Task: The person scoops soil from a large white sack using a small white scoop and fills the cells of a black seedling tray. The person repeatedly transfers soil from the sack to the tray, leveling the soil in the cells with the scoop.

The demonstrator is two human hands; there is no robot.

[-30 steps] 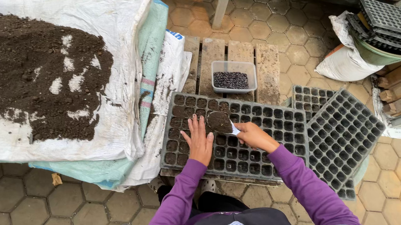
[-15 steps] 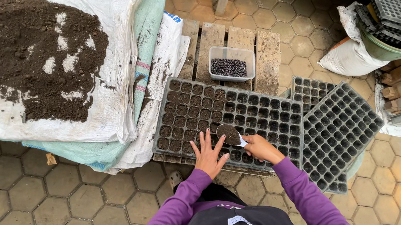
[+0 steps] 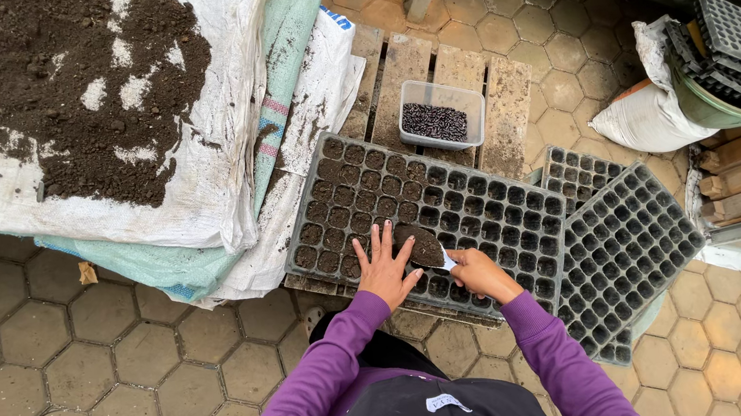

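- Over the near edge of the black seedling tray [image 3: 445, 209], the right hand [image 3: 480, 272] is closing its fingers round the pale handle of a small scoop [image 3: 421, 244], and the scoop's bowl is carrying a heap of dark soil.
- Just left of that grip, the left hand [image 3: 385, 271] is lying flat on the tray with fingers spread wide, holding nothing; its fingertips are touching the cells beside the scoop's bowl.
- Under both hands, the tray is resting on a wooden pallet [image 3: 459, 86], with its left-hand cells showing dark soil and the cells to the right of the grip looking hollow.
- Beyond the grip, on the pallet, a clear plastic tub [image 3: 442, 116] is holding dark seeds or pellets, well apart from the scoop.
- To the right of the grip, more empty black trays [image 3: 627, 253] are lying stacked at an angle, touching the working tray's right end.
- Far to the left and beyond the grip, a soil pile [image 3: 41, 87] is sitting on white woven sacks [image 3: 202, 199] spread over the hexagonal paving [image 3: 65, 382].
- Purple sleeves [image 3: 317, 391] are covering both forearms.
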